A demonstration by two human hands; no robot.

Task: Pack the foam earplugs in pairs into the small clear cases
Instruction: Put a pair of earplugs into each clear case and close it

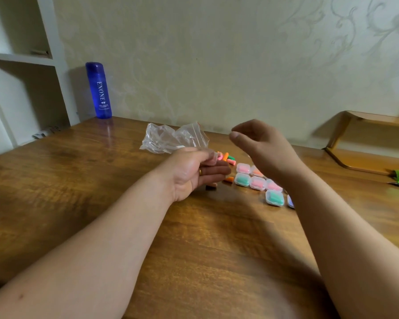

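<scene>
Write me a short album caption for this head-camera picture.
Left hand and right hand hover above a wooden table bearing filled clear cases, loose foam earplugs and a crumpled plastic bag.

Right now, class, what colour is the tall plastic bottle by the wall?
The tall plastic bottle is blue with white lettering, clearest in the head view.

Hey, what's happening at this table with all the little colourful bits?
A person is packing foam earplugs into small clear cases. Filled cases lie in rows on the table, with loose earplugs and a clear bag behind them. The left hand holds something small and clear, probably a case, though blurred. The right hand hovers above the cases, holding nothing visible.
</scene>
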